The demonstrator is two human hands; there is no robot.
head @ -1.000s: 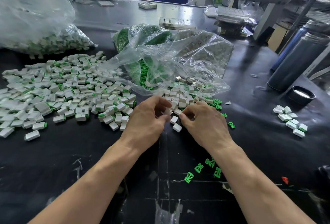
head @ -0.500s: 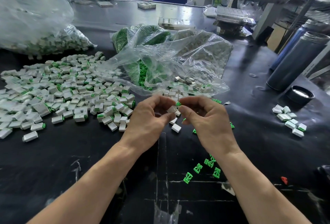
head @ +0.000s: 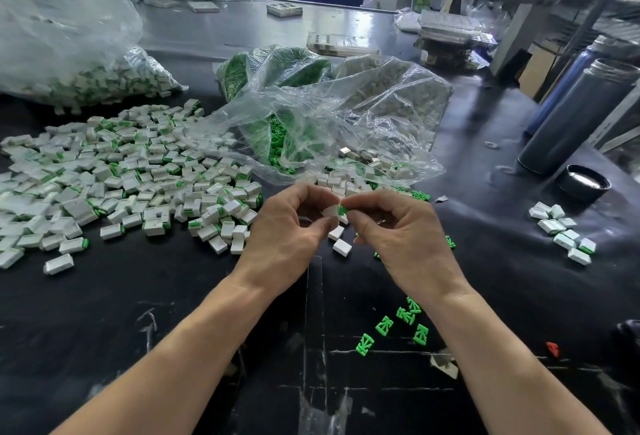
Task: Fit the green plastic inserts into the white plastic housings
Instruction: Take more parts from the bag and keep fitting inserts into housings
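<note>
Left hand (head: 291, 226) pinches white housing (head: 330, 210) steady above table (head: 173, 296); right hand (head: 398, 230) pinches green insert (head: 343, 210) at housing's mouth, aligned for push-in. Finished pile (head: 121, 185) left, spare inserts (head: 384, 325) near.

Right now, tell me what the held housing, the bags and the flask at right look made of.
Housing: matte white moulded plastic, opaque, crisp edges. Bags: thin clear plastic film, crinkled and glossy, contents showing through. Flask: probably metal with a dull grey coating; soft sheen only, so plastic cannot be ruled out.
</note>
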